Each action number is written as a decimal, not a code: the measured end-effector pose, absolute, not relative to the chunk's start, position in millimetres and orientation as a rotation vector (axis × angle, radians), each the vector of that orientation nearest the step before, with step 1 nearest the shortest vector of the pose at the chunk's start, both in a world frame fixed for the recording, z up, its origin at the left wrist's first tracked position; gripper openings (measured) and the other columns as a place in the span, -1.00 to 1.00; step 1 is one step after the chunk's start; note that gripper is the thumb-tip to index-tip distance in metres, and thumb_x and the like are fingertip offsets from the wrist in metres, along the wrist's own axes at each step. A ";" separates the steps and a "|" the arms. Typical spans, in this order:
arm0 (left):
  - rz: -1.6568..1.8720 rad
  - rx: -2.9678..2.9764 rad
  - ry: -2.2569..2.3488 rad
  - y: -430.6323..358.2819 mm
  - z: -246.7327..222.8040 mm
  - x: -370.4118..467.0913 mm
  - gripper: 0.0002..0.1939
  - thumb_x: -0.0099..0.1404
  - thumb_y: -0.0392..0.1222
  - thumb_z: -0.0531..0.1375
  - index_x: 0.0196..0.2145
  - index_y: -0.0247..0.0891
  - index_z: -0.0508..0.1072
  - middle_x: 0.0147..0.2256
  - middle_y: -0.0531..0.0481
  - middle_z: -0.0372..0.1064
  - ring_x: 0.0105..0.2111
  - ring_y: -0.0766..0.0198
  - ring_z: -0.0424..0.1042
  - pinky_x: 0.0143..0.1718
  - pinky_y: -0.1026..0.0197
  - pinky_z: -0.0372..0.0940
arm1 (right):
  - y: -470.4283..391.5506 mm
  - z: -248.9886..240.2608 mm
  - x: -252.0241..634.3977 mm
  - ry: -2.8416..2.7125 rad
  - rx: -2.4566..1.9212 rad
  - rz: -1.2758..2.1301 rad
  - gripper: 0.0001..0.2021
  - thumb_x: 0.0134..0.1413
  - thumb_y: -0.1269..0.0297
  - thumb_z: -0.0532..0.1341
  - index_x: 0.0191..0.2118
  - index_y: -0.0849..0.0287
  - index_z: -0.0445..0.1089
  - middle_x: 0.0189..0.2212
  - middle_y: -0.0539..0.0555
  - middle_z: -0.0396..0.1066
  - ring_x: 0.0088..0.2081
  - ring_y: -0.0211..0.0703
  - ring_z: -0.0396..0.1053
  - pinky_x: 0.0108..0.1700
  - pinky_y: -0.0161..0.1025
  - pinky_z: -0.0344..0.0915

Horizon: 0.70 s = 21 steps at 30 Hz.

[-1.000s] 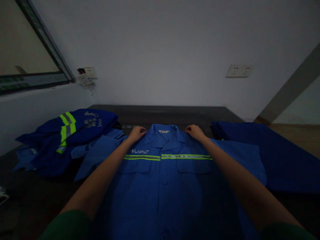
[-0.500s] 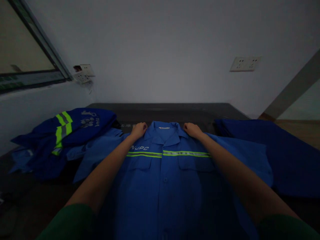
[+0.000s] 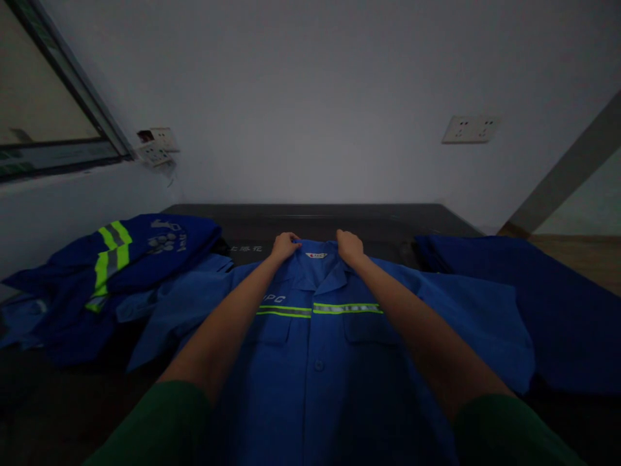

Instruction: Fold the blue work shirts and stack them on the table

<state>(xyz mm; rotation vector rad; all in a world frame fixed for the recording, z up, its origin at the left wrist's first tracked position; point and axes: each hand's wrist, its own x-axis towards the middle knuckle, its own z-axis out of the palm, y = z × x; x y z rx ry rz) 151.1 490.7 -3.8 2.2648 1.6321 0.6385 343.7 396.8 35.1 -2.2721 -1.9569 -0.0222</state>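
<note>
A blue work shirt (image 3: 291, 401) lies front side up before me, its collar at the far end and its sleeves spread to both sides. Yellow-green and silver reflective strips cross its chest, and white letters show partly beside my forearm. My left hand (image 3: 284, 246) pinches the left edge of the collar. At the collar's right edge, my right hand (image 3: 349, 246) is closed on the cloth, fingertips mostly hidden behind it. Between both hands the collar opening shows a white label (image 3: 316, 255).
To the left lies a heap of darker blue clothing (image 3: 160, 259) with reflective strips. Folded dark blue cloth (image 3: 485, 265) is on the right. The dark table (image 3: 310, 211) meets a wall with sockets (image 3: 469, 129); a window (image 3: 53, 84) is at upper left.
Both hands have moved inward from the shoulders to the collar's edges and now grip it. The collar stands slightly more open, with its label showing more clearly. The view has shifted slightly.
</note>
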 end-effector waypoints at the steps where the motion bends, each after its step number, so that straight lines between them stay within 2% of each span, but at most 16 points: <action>1: 0.636 2.256 1.647 492.2 -4.3 150.4 -0.78 0.17 -0.20 0.26 -0.21 -0.27 0.55 -0.18 -0.12 0.52 -0.15 0.12 0.47 -0.12 0.19 0.33 | 399.0 36.8 346.1 -1.950 -2.288 -0.015 -0.70 0.20 0.49 0.05 0.01 0.30 0.36 -0.06 0.39 0.41 -0.02 0.03 0.41 -0.07 -0.17 0.32; 4: 0.630 2.244 1.674 494.4 -4.3 146.0 -0.82 0.22 -0.16 0.22 -0.25 -0.25 0.56 -0.20 -0.12 0.53 -0.17 0.13 0.48 -0.14 0.20 0.33 | 403.8 46.8 356.4 -1.975 -2.306 0.005 -0.71 0.18 0.50 0.07 -0.04 0.31 0.43 -0.07 0.40 0.43 -0.02 0.06 0.42 -0.05 -0.16 0.32; 9: 0.605 2.267 1.695 493.2 -4.6 147.5 -0.79 0.28 -0.14 0.16 -0.24 -0.27 0.54 -0.18 -0.17 0.52 -0.13 0.10 0.47 -0.12 0.18 0.31 | 414.1 60.8 360.7 -2.086 -2.275 0.016 -0.66 0.16 0.51 0.06 0.01 0.34 0.43 -0.02 0.44 0.40 0.03 0.11 0.38 0.00 -0.13 0.30; 15: 0.582 2.317 1.770 484.4 -18.3 160.8 -0.75 0.34 -0.13 0.07 -0.26 -0.28 0.51 -0.19 -0.25 0.48 -0.12 0.00 0.45 -0.08 0.04 0.28 | 422.1 41.0 349.1 -2.116 -2.307 0.044 -0.68 0.19 0.49 0.03 -0.03 0.34 0.44 -0.05 0.43 0.42 0.00 0.15 0.41 -0.05 -0.07 0.32; 17: 0.628 2.341 1.779 481.2 -21.2 162.4 -0.74 0.36 -0.12 0.04 -0.24 -0.26 0.49 -0.16 -0.25 0.45 -0.08 0.00 0.42 -0.05 0.00 0.26 | 421.7 35.2 349.4 -2.096 -2.310 0.039 -0.67 0.21 0.44 0.03 0.02 0.32 0.39 -0.05 0.42 0.42 -0.01 0.13 0.41 -0.06 -0.06 0.32; 21: 0.777 2.387 1.729 477.2 -13.5 153.3 -0.72 0.40 -0.11 -0.04 -0.08 -0.21 0.39 -0.05 -0.20 0.36 0.00 0.04 0.33 0.00 -0.01 0.23 | 419.7 44.1 365.9 -2.084 -2.222 0.042 -0.61 0.21 0.20 0.11 0.11 0.21 0.29 -0.02 0.31 0.42 -0.01 0.06 0.40 -0.06 -0.11 0.30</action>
